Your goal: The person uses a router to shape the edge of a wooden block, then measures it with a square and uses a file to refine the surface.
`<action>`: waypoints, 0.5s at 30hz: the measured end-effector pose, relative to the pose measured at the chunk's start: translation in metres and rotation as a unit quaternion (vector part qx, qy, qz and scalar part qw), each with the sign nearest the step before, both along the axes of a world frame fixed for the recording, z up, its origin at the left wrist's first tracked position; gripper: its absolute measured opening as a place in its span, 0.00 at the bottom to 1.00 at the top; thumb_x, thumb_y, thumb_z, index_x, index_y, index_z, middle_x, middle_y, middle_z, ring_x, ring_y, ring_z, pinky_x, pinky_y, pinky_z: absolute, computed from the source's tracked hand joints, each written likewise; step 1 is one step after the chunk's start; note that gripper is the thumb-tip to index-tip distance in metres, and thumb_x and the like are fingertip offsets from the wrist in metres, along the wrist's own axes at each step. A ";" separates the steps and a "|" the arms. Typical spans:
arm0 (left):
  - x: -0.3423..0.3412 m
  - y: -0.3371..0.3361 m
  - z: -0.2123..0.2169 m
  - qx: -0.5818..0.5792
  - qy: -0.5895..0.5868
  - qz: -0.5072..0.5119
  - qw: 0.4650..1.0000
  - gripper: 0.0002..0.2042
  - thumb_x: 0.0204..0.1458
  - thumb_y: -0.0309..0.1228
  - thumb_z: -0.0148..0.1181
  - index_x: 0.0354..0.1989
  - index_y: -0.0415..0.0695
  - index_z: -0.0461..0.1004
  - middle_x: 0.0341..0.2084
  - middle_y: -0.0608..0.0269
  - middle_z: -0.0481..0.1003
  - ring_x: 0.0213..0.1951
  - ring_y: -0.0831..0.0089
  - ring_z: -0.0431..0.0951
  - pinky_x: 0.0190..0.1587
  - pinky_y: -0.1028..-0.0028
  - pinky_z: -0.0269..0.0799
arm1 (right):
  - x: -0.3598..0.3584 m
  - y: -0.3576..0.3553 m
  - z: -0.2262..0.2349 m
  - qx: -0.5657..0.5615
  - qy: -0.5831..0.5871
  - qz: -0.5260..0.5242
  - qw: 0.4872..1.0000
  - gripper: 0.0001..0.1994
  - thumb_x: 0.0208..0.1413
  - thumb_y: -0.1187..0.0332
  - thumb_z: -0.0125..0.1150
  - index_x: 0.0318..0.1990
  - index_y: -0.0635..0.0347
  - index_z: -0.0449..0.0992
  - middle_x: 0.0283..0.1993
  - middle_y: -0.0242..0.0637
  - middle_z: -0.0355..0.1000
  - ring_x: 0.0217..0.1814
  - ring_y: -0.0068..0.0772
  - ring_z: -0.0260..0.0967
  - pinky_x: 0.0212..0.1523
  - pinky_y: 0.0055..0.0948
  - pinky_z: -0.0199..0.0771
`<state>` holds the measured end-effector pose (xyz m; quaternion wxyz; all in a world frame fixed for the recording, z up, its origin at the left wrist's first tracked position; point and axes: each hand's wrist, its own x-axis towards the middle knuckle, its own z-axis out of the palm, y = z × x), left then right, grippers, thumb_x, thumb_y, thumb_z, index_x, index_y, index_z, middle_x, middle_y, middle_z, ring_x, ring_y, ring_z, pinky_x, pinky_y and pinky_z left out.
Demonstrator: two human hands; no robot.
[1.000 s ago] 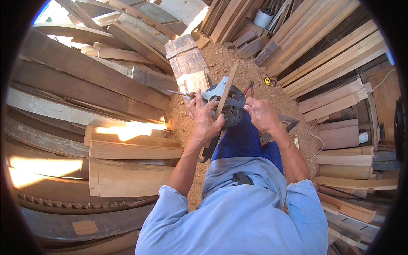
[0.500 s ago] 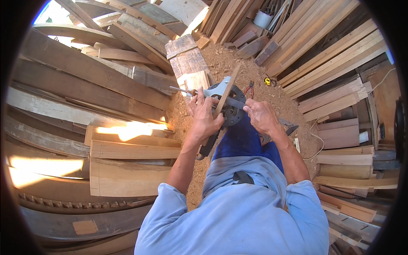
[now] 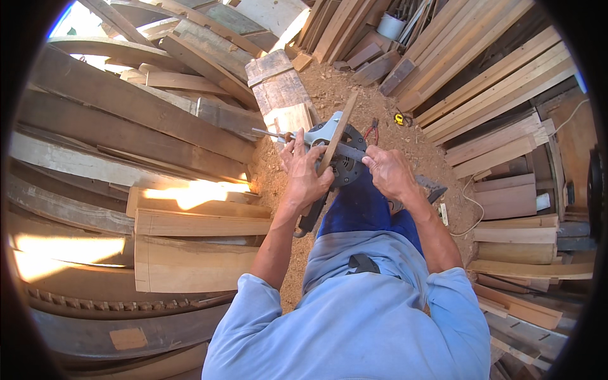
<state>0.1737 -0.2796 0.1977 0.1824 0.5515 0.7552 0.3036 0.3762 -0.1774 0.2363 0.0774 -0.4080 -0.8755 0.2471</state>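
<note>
Stacked planks (image 3: pixel 145 126) fill the left side; sunlit boards (image 3: pixel 196 221) lie just left of the person's left forearm.

Left hand (image 3: pixel 306 174) is closed around a narrow wooden strip (image 3: pixel 335 136) held on a slant against a grey handheld power saw (image 3: pixel 335 155), which rests on the lap over blue trousers (image 3: pixel 354 209). A thin metal rod (image 3: pixel 272 134), possibly a screwdriver, juts left from the saw near the left fingers.

Right hand (image 3: pixel 389 172) grips the saw's right side, fingers curled shut; what exactly they pinch cannot be told.

Judgement: the step appears to be adjusting or servicing the saw, the strip serving as brace. The next move likely calls for steady bracing while the rod turns.

Right of the work: red-handled pliers (image 3: pixel 372 132) and a yellow tape measure (image 3: pixel 399 118) on the sawdust floor (image 3: pixel 329 95), leaning battens (image 3: pixel 494 82), a white cable (image 3: pixel 468 202). Nothing blocks the hands.
</note>
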 end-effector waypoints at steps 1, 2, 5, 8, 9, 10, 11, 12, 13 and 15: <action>0.001 0.000 0.001 -0.004 0.000 0.003 1.000 0.26 0.41 0.32 0.65 0.55 0.48 0.78 0.74 0.37 0.49 0.70 0.40 0.49 0.69 0.41 0.48 | 0.000 -0.002 0.001 0.002 0.001 -0.003 1.000 0.11 0.67 0.61 0.53 0.37 0.58 0.73 0.30 0.54 0.75 0.36 0.65 0.73 0.38 0.58 0.71; 0.002 0.001 0.000 0.000 -0.009 0.005 1.000 0.26 0.41 0.32 0.64 0.54 0.48 0.78 0.73 0.36 0.49 0.70 0.38 0.49 0.69 0.40 0.47 | -0.001 -0.003 0.003 0.005 0.001 -0.005 1.000 0.11 0.67 0.61 0.53 0.37 0.58 0.73 0.30 0.54 0.75 0.37 0.65 0.73 0.38 0.58 0.71; 0.004 0.001 0.000 0.009 -0.026 0.008 1.000 0.25 0.40 0.32 0.62 0.52 0.48 0.78 0.72 0.31 0.49 0.69 0.34 0.48 0.68 0.38 0.44 | -0.002 -0.005 0.004 0.004 0.001 -0.010 1.000 0.11 0.67 0.61 0.53 0.37 0.58 0.73 0.31 0.55 0.75 0.37 0.65 0.73 0.38 0.58 0.71; 0.005 0.002 0.001 0.000 -0.025 0.011 1.000 0.24 0.41 0.32 0.62 0.52 0.47 0.78 0.72 0.29 0.48 0.69 0.33 0.47 0.68 0.38 0.44 | 0.000 -0.004 0.002 -0.004 0.003 -0.015 1.000 0.11 0.67 0.61 0.53 0.37 0.58 0.73 0.30 0.55 0.75 0.36 0.66 0.73 0.37 0.58 0.71; 0.006 0.002 0.004 -0.006 -0.026 0.013 1.000 0.24 0.41 0.32 0.62 0.52 0.46 0.78 0.72 0.29 0.48 0.69 0.33 0.47 0.68 0.37 0.44 | 0.001 -0.004 0.001 -0.004 0.004 -0.016 1.000 0.11 0.67 0.61 0.53 0.37 0.58 0.73 0.30 0.55 0.75 0.36 0.66 0.73 0.37 0.58 0.71; 0.008 0.002 0.005 -0.011 -0.027 0.016 0.999 0.24 0.41 0.32 0.62 0.52 0.46 0.78 0.72 0.28 0.48 0.69 0.33 0.47 0.68 0.37 0.44 | 0.001 -0.003 0.000 -0.006 0.004 -0.016 1.000 0.10 0.66 0.61 0.53 0.37 0.58 0.73 0.29 0.55 0.75 0.36 0.66 0.73 0.37 0.58 0.71; 0.010 0.003 0.005 -0.007 -0.024 0.022 0.999 0.24 0.41 0.32 0.62 0.52 0.46 0.78 0.72 0.28 0.48 0.69 0.33 0.47 0.67 0.36 0.44 | 0.002 -0.002 -0.002 -0.008 0.005 -0.017 1.000 0.10 0.66 0.62 0.53 0.37 0.58 0.73 0.29 0.55 0.74 0.36 0.66 0.73 0.36 0.58 0.71; 0.012 0.004 0.004 -0.003 -0.021 0.030 0.999 0.24 0.41 0.33 0.63 0.52 0.45 0.78 0.72 0.28 0.48 0.69 0.33 0.47 0.67 0.36 0.45 | 0.002 -0.001 -0.004 -0.011 0.006 -0.017 1.000 0.10 0.66 0.62 0.53 0.37 0.58 0.73 0.29 0.56 0.74 0.36 0.66 0.73 0.36 0.58 0.71; 0.015 0.006 0.003 0.000 -0.018 0.037 0.999 0.23 0.42 0.33 0.63 0.51 0.45 0.78 0.72 0.27 0.48 0.69 0.33 0.47 0.67 0.35 0.45 | 0.003 0.000 -0.006 -0.008 0.009 -0.017 1.000 0.10 0.66 0.62 0.54 0.37 0.58 0.73 0.29 0.56 0.74 0.36 0.66 0.73 0.36 0.58 0.71; 0.024 0.011 0.002 -0.002 -0.019 0.058 0.998 0.22 0.42 0.33 0.63 0.50 0.44 0.78 0.72 0.27 0.48 0.68 0.32 0.48 0.66 0.34 0.45 | 0.005 0.005 -0.008 -0.002 0.017 -0.016 1.000 0.10 0.66 0.62 0.54 0.37 0.58 0.73 0.28 0.56 0.74 0.36 0.67 0.73 0.36 0.58 0.70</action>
